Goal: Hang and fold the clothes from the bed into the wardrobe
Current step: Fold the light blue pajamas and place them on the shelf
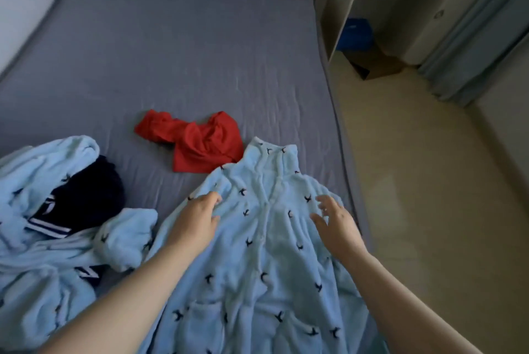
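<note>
A light blue fleece robe (266,253) with small dark bird marks lies flat on the grey bed sheet (171,47), collar away from me. My left hand (197,219) pinches the fabric at the robe's left shoulder. My right hand (335,219) hovers over the right shoulder with its fingers spread and holds nothing. A crumpled red garment (200,143) lies just beyond the collar. At the left sits a second light blue fleece piece (37,239) with a dark navy striped garment (86,196) on it.
The bed's right edge runs beside a beige floor (415,181). A white wardrobe unit (372,4) stands at the far right with a blue bag (355,35) and a brown box (378,65) under it. A blue curtain (469,47) hangs further right.
</note>
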`<state>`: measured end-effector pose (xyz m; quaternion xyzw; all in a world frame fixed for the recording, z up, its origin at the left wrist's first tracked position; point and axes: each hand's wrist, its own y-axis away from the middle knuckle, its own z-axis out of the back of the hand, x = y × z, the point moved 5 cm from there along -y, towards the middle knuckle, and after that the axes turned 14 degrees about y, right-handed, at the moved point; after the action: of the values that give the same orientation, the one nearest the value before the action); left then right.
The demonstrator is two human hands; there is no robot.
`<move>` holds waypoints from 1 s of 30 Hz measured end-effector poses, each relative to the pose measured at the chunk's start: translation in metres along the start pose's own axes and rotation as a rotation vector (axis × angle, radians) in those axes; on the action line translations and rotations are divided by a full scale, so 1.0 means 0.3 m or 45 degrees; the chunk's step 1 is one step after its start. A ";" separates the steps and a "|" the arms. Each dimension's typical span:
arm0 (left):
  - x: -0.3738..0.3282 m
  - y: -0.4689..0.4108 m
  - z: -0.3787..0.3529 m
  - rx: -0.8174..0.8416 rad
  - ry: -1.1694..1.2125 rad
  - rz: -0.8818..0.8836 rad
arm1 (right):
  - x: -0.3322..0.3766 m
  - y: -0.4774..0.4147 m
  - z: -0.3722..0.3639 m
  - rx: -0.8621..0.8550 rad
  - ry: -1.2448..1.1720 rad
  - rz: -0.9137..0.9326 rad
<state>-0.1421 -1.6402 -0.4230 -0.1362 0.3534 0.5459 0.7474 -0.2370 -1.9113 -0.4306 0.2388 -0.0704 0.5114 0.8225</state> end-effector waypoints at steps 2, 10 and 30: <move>0.078 0.048 -0.075 0.064 0.021 0.059 | -0.044 0.026 -0.112 0.114 -0.006 -0.062; 0.350 0.260 -0.257 0.242 0.040 0.168 | -0.117 0.215 -0.424 0.286 0.024 -0.176; 1.049 0.923 -0.502 0.678 0.064 0.532 | -0.006 0.872 -1.208 0.518 0.312 0.028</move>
<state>-0.4032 -1.4009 -0.6928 0.1258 0.5220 0.5723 0.6198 -0.5134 -1.6494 -0.6648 0.3349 0.1318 0.5492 0.7542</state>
